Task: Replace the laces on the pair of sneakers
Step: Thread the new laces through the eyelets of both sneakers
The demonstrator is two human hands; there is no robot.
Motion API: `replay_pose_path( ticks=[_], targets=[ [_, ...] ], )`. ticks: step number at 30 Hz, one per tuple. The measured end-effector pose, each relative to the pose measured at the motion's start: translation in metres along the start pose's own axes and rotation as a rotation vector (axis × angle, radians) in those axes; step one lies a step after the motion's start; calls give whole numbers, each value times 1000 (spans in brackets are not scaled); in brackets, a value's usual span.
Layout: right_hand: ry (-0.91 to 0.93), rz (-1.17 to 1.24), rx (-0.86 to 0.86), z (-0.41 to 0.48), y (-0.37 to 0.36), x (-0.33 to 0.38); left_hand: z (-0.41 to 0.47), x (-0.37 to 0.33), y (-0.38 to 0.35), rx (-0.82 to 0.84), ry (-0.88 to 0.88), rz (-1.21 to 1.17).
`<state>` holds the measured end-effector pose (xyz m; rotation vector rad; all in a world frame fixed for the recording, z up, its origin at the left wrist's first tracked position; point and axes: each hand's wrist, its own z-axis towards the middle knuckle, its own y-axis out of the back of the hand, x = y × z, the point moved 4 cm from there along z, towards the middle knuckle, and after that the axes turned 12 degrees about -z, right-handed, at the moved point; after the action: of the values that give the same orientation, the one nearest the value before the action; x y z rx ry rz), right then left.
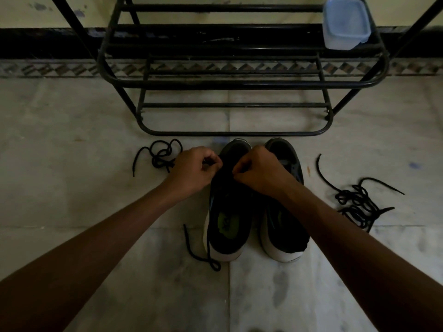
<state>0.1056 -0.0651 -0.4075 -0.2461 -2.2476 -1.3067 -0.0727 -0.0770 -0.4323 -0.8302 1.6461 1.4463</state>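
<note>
Left sneaker (225, 226) and right sneaker (285, 233) sit just in front of the shoe rack (236, 133), lengthwise, toes pointing at it. Left hand (196, 167) pinches the left one's lace (209, 236); right hand (259, 172) is curled there too, can't tell on what.

A single head-worn view looks forward and steeply down (wide-angle); close above the sneakers (225, 248), rack (235, 133) beyond.

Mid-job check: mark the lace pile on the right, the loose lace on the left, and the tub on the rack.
lace pile (357, 202): head view, middle of the tangle.
loose lace (160, 157): head view, its looped part.
tub (345, 22): head view, centre of its lid.
</note>
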Motion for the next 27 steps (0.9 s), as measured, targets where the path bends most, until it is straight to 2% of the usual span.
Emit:
replay_pose_path(
  ticks=[6,15,22,24,27],
  targets=[
    [-16,5,-18,1,-1,0,1,-6,-1,-21,-85,96],
    [-30,6,-25,2,-3,0,3,-6,-3,36,-59,76],
    [-28,10,-18,0,0,1,5,-2,-2,87,-9,149],
    [-34,8,-19,1,0,0,5,-6,-5,123,-61,222],
    [-37,-2,-17,3,-3,0,5,-13,-9,159,-165,487]
  ],
)
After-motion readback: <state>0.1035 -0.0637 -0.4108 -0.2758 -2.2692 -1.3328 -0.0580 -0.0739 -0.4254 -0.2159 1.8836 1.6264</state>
